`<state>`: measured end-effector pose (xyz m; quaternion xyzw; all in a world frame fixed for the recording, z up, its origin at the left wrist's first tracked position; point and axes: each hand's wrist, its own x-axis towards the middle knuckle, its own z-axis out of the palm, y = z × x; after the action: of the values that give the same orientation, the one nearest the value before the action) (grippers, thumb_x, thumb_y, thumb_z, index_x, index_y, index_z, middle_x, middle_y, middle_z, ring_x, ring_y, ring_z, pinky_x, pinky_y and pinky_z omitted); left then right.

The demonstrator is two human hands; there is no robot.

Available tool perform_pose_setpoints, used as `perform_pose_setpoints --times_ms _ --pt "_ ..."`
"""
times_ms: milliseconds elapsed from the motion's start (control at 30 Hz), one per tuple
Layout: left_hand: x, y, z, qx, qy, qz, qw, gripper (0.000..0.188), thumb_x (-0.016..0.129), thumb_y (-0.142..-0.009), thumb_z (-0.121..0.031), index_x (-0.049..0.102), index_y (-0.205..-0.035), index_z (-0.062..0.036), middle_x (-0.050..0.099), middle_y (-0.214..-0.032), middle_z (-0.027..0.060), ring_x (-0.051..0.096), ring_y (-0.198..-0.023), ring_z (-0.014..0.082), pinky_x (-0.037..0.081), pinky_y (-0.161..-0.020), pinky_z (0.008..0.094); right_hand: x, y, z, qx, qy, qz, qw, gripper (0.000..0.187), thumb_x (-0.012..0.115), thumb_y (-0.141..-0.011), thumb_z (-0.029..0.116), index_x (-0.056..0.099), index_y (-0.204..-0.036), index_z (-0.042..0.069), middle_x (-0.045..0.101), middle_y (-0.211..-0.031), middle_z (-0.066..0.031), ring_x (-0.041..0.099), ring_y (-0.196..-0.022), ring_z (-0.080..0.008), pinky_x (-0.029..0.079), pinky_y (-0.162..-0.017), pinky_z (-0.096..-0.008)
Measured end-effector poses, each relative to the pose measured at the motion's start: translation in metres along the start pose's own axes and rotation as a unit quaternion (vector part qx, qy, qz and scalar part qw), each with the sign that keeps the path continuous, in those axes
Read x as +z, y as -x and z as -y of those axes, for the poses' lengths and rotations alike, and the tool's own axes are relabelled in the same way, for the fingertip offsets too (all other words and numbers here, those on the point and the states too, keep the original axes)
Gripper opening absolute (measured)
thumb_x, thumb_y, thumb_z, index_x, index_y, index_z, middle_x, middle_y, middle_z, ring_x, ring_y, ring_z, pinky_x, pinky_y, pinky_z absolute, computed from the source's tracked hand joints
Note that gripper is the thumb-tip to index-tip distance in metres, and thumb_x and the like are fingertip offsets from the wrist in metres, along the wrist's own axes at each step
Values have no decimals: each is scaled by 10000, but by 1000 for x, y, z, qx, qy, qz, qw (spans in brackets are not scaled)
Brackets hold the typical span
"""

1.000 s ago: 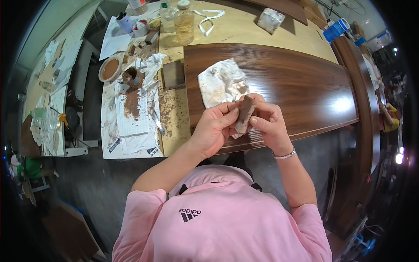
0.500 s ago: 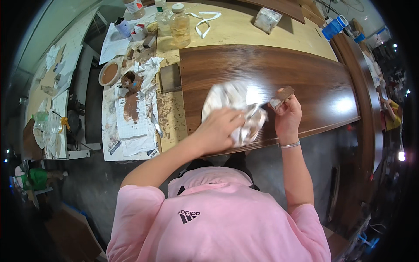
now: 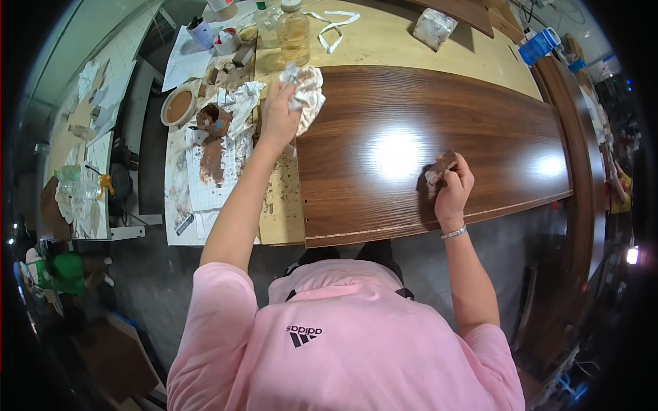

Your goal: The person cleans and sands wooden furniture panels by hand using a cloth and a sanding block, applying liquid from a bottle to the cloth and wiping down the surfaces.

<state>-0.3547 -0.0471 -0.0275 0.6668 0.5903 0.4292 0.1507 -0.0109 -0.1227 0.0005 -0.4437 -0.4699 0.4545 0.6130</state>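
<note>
A dark brown wood-grain board (image 3: 370,185) lies on the yellowish table in front of me. My left hand (image 3: 279,120) is closed around a crumpled white rag (image 3: 310,96) with brown stains, at the board's far left corner. Over the right half of the board, my right hand (image 3: 454,192) pinches a small brown block (image 3: 442,164) with a pale, smeared end. To the left of the board stand a brown-smeared cup (image 3: 214,121) and a round tub of brown paste (image 3: 179,105), beside stained white paper (image 3: 205,175).
Behind the board are a clear bottle of yellowish liquid (image 3: 295,38), a white strap (image 3: 332,31) and a wrapped whitish block (image 3: 434,29). A blue container (image 3: 539,46) stands at the far right. Another workbench (image 3: 103,137) runs along the left.
My left hand has carried the rag from the board's near middle to its far left corner. The right hand with the block has shifted slightly nearer to me.
</note>
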Motion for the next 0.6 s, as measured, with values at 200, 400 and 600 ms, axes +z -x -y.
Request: perform_pose_setpoints --times_ms 200,400,600 --pt "-42 171 -47 64 125 118 983 316 668 -827 -266 671 -1095 -99 529 -1054 176 563 -1004 325 464 -884 403 -8 1 -3 -20 4 -10 1000 264 450 -829 -3 625 -1015 -70 615 -813 -31 542 -686 -82 454 -638 -224" --pt "-96 184 -42 -145 164 7 976 274 761 -696 -16 680 -951 -74 568 -1029 103 606 -942 222 510 -818 314 -10 0 -3 -15 -10 9 1000 302 444 -803 -5 623 -1033 -82 623 -828 -37 547 -692 -87 460 -642 -229" --pt "-52 142 -55 57 82 127 987 239 748 -703 -115 663 -926 -127 578 -967 100 577 -932 322 498 -808 397 -12 -1 -5 -14 -23 13 1000 347 424 -771 -3 617 -1047 -90 625 -886 -58 547 -759 -110 466 -714 -245"
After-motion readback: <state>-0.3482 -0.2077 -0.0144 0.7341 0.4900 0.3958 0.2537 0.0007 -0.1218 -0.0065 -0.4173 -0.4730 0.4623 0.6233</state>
